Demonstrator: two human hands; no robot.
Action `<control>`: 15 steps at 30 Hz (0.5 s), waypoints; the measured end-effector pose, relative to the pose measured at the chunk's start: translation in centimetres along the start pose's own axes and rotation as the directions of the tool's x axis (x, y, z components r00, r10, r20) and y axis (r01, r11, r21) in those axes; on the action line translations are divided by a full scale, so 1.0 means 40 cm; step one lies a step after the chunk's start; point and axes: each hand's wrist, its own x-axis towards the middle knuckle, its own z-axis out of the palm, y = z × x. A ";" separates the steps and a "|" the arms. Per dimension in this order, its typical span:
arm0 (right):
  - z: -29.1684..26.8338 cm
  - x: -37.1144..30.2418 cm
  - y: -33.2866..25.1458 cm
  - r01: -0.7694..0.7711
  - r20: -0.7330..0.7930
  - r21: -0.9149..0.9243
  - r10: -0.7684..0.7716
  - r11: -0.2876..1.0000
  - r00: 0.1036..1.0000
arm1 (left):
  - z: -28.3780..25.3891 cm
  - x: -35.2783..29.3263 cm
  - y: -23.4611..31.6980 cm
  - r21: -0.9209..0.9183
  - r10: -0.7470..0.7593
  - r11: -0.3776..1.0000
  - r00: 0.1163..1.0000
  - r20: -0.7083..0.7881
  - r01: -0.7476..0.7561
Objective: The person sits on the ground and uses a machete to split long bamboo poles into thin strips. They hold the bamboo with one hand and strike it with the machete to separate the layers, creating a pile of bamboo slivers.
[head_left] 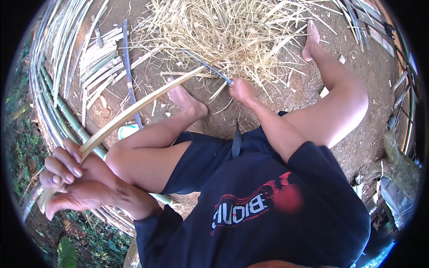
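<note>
A long pale bamboo strip (138, 106) runs slantwise from the left side up to the shavings. My left hand (82, 178) is closed around its near end, palm partly turned up, out beyond my left knee. In my right hand (243, 90), closed in a fist, is the handle of a thin knife (218, 73). Its narrow dark blade points up and left and crosses the strip near the strip's far part. Blade and strip seem to touch there, but I cannot tell which edge meets the strip.
A heap of pale shavings (223, 31) covers the ground between my bare feet. To the left lie split bamboo pieces (103, 64), a long dark flat blade (128, 71) and a white-and-green round object (128, 131). Bamboo poles (67, 111) line the left edge; a trunk (399, 156) stands right.
</note>
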 end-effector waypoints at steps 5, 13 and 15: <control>-0.001 -0.122 -0.146 0.219 -0.081 0.051 -0.214 0.974 0.973 | -0.003 -0.024 0.008 -0.038 0.016 0.999 0.999 -0.033 -0.017; -0.003 -0.015 0.028 -0.129 0.001 -0.044 0.130 0.991 0.992 | -0.062 0.047 -0.040 -0.097 -0.076 0.992 0.997 0.018 0.077; 0.006 -0.045 0.029 -0.166 0.072 -0.001 0.165 0.986 0.984 | -0.074 0.031 -0.011 -0.115 -0.094 0.989 0.995 -0.029 0.090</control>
